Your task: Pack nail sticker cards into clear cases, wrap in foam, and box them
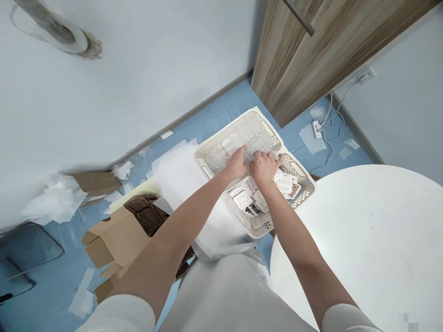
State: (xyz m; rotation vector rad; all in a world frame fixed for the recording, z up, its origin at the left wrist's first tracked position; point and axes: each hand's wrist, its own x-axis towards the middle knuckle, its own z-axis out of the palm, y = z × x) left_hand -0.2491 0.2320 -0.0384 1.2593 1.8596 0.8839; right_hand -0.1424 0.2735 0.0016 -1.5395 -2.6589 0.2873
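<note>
My left hand (237,162) is over the near edge of a beige basket (200,159) that holds clear plastic packaging (238,138). Its fingers are bent, with the index finger and thumb towards my other hand. Close beside it, my right hand (263,165) has curled fingers and one outer finger sticking out. It is above where this basket meets a second beige basket (308,186) of printed cards (244,199). Anything between the fingers of either hand is too small or too transparent to make out.
A white round table (367,230) stands on the right. White sheets (176,170) lie left of the baskets, near an open cardboard box (117,235). A wooden cabinet (297,55) stands behind. A power strip (316,129) with cables and paper scraps lie on the blue floor.
</note>
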